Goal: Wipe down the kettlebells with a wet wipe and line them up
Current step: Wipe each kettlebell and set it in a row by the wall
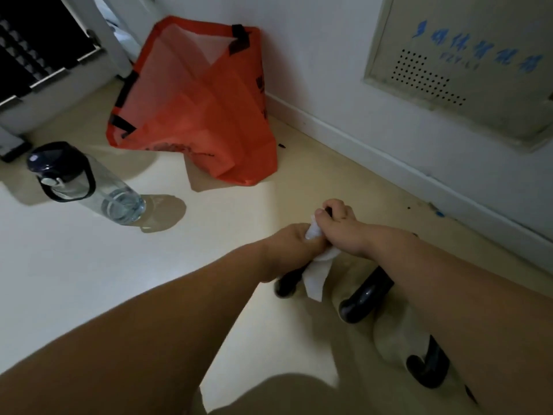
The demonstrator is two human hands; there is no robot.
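Beyond my hands, against the wall, an orange bag (191, 109) slumps on the floor (74, 265). Further off to the left of my left hand (288, 244) stands a water bottle (86, 181). Up on the wall, past my right hand (341, 226), sits a wall panel (463, 64). My own forearms get in the way: they cover most of the kettlebell (286, 283) under my hands, and my right arm crosses over the second kettlebell (367, 296) and the third kettlebell (426, 371), both closer to me, beneath that arm.

The bag is thin, creased fabric with black straps. The bottle is clear with a dark lid and loop handle (a little water at the bottom). The panel is pale, with a patch of small holes and blurred blue characters. The floor is smooth, cream and glossy. What shows of the kettlebells is black, rounded and slightly shiny.

Both arms reach forward and my hands meet. My left hand's fingers curl round the white wet wipe (314, 269), which hangs crumpled below them. My right hand's fingers wrap over a dark piece at the top of the kettlebell.
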